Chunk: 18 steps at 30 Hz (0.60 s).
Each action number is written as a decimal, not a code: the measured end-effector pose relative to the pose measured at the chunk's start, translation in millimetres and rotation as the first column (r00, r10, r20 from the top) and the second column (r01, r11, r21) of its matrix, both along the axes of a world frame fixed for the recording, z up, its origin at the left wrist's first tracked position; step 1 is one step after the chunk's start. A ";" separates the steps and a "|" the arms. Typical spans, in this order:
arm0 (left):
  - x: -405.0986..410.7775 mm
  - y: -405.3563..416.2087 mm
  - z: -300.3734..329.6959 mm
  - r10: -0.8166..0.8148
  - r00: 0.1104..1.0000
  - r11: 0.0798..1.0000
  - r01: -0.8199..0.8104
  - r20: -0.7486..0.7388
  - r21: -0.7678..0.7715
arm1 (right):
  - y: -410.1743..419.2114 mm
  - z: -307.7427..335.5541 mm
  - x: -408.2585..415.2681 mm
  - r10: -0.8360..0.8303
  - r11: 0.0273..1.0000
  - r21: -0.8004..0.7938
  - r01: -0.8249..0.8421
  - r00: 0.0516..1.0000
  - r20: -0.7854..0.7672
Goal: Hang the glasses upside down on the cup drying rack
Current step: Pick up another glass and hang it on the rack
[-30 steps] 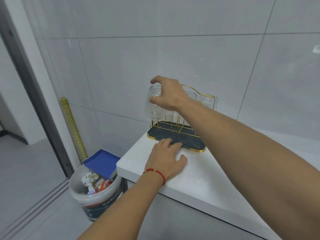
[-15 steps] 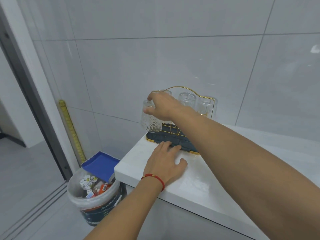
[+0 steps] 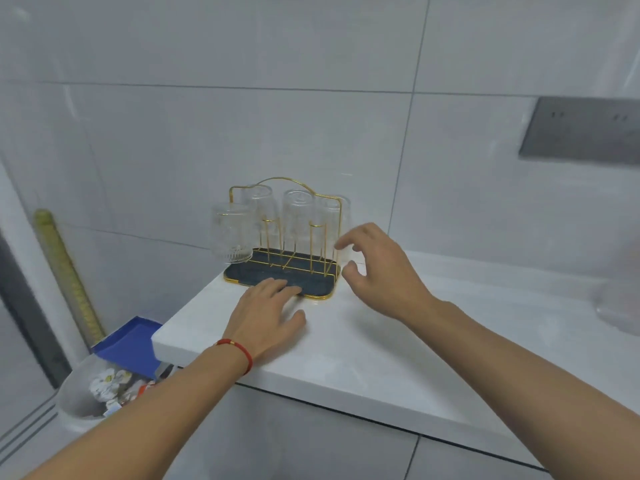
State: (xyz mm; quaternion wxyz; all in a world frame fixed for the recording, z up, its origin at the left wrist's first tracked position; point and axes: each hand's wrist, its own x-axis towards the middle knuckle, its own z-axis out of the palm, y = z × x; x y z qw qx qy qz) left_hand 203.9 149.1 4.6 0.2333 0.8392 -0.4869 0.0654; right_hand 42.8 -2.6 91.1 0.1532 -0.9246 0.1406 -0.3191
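Clear ribbed glasses [image 3: 232,233], gold wire rack [image 3: 313,244], glossy tiles [image 3: 467,195].

bucket [image 3: 86,400] blurred, contents unreadable. clear object [image 3: 620,289] at right edge cut off, smeared. back glasses [image 3: 298,216] overlap behind rack wires [image 3: 313,247], edges indistinct.

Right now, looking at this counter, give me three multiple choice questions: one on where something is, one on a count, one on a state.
1. Where is the left hand?
A. flat on the counter, fingertips on the rack's tray
B. in the bin
C. on the wall socket

2. How many glasses hang on the rack?
A. one
B. four
C. seven

3. What is the right hand doing?
A. gripping a glass
B. open, holding nothing
C. clenched in a fist

Answers: 1 A, the palm lies on the counter; 2 B, four upturned glasses show; 3 B, the fingers are spread beside the rack.
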 end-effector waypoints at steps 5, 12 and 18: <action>-90.2 -67.2 12.5 -0.226 0.973 0.969 0.220 -0.046 -0.114 | -55.2 -39.7 -94.9 -0.322 0.925 0.215 0.314 0.947 0.002; -218.9 -159.1 9.4 -0.451 0.884 0.889 0.434 -0.119 -0.145 | -112.6 -58.9 -229.9 -0.774 0.580 0.468 0.667 0.630 0.062; -254.6 -192.6 0.8 -0.472 0.880 0.879 0.466 -0.049 -0.096 | -140.9 -70.8 -294.9 -0.959 0.280 0.631 0.724 0.243 0.146</action>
